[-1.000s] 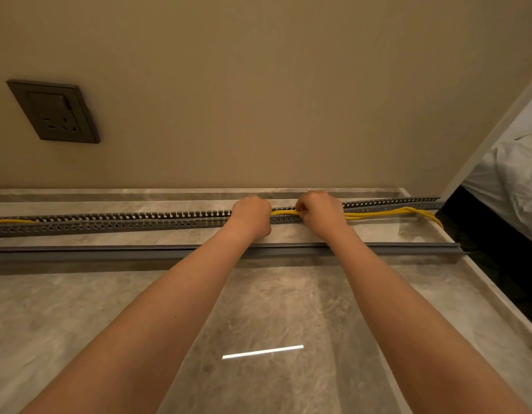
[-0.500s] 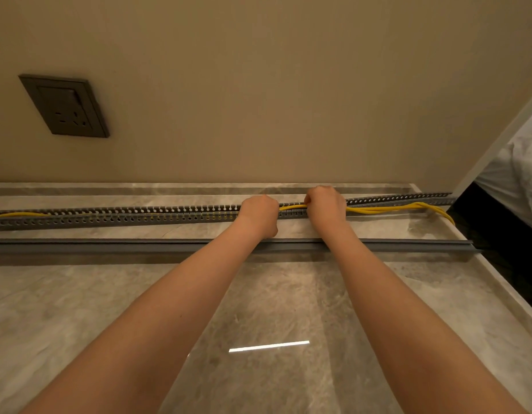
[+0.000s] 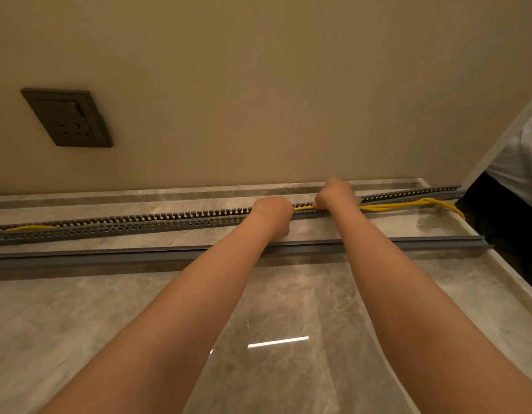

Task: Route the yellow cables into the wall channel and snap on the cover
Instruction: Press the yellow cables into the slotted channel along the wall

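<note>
A long grey slotted channel [image 3: 157,223] lies on the marble counter near the wall, running left to right. Yellow cables [image 3: 390,206] sit inside its left part, show between my hands, and bulge out over the channel at the right end before dropping over the counter edge. My left hand [image 3: 272,212] is closed on the cables at the channel's middle. A little to the right, my right hand [image 3: 336,195] is closed on the same cables. The flat grey cover strip [image 3: 115,254] lies loose on the counter, parallel to the channel and nearer to me.
The beige wall rises right behind the channel, with a dark socket plate [image 3: 68,118] at the upper left. The marble counter [image 3: 79,318] ends at its right edge [image 3: 497,273], where a dark gap and white bedding [image 3: 518,156] lie beyond.
Both hands have slid to the right along the channel, holding the cables. More of the cable to their left now lies inside the channel, and the loose bulge at the right is shorter.
</note>
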Demonstrator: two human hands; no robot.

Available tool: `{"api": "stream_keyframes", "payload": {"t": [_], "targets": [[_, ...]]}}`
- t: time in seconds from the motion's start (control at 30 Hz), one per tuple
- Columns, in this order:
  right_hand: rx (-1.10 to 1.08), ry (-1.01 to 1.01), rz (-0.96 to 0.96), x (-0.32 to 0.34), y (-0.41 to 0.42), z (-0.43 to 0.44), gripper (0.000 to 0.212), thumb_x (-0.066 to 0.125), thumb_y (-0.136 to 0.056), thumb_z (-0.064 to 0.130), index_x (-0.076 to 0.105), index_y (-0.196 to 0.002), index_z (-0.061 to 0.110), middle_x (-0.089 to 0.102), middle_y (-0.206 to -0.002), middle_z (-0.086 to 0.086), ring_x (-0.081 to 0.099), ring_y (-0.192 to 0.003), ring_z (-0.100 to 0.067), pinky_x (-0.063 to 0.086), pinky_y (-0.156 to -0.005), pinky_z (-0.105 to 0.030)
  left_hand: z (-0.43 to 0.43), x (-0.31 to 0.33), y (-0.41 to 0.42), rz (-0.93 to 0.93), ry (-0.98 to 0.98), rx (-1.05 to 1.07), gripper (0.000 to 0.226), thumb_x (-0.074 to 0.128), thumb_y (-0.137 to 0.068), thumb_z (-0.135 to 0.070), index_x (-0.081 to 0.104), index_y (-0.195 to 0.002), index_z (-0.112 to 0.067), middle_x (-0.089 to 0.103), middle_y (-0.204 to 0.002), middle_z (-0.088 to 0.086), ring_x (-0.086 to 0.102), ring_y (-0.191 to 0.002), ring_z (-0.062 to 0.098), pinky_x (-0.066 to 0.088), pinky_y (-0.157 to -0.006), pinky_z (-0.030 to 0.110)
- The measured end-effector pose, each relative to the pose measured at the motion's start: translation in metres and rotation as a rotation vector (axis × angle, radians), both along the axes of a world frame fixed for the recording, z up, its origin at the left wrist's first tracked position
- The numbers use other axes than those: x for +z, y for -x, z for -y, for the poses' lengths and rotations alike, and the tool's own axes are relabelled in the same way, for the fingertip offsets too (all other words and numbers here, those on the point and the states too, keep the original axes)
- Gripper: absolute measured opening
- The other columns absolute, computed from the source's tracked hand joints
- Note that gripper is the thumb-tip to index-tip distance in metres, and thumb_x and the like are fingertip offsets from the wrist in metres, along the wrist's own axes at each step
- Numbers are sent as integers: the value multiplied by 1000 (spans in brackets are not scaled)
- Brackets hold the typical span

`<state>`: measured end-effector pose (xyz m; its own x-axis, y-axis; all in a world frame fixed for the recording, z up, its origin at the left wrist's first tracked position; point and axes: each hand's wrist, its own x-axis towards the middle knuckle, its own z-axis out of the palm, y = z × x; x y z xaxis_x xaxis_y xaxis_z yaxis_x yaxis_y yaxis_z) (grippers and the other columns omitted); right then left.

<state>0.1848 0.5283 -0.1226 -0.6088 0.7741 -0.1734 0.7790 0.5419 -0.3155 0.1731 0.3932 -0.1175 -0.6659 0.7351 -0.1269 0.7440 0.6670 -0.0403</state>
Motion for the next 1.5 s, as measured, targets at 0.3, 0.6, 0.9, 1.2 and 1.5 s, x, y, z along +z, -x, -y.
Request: {"api": "stream_keyframes", "payload": {"t": [0.3, 0.6, 0.9, 1.2, 1.5], "targets": [[46, -106, -87, -14, 7, 6, 26, 54, -89, 11, 61, -113, 6, 61, -124, -15, 55, -119, -31, 44, -96, -37, -33, -10, -7, -27, -21, -105, 35, 47, -93, -19, 54, -126, -8, 52, -127, 14, 53, -116, 28, 46, -92, 34], [307, -265, -170, -24, -43, -9, 33, 53, -80, -2, 59, -111, 7, 58, -119, -17, 49, -115, -35, 42, -92, -37, -37, 6, -6, -97, 70, -200, 33, 51, -87, -22, 60, -117, -9, 62, -120, 9, 61, -111, 26, 49, -90, 32], [533, -513, -71, -25, -57, -39, 41, 51, -84, -3, 48, -123, 7, 52, -127, -14, 46, -121, -32, 38, -93, -41, -48, 16, -7, 68, 97, -1, 30, 51, -87, -20, 61, -112, -7, 63, -117, 10, 61, -107, 28, 47, -80, 32], [848, -622, 3, 0, -59, -67, 34, 44, -88, -3, 48, -121, 0, 59, -119, -19, 56, -111, -35, 45, -86, -41, -62, 12, -19, 68, 109, 178, 33, 51, -88, -23, 59, -117, -8, 63, -116, 9, 60, -107, 26, 46, -79, 32], [759, -475, -83, -18, -62, -76, 27, 47, -85, -5, 62, -107, -1, 56, -117, -17, 52, -112, -33, 44, -86, -37, -67, 10, -23, 75, 99, 269, 30, 50, -89, -19, 60, -115, -8, 62, -117, 9, 60, -107, 27, 48, -83, 33]]}}
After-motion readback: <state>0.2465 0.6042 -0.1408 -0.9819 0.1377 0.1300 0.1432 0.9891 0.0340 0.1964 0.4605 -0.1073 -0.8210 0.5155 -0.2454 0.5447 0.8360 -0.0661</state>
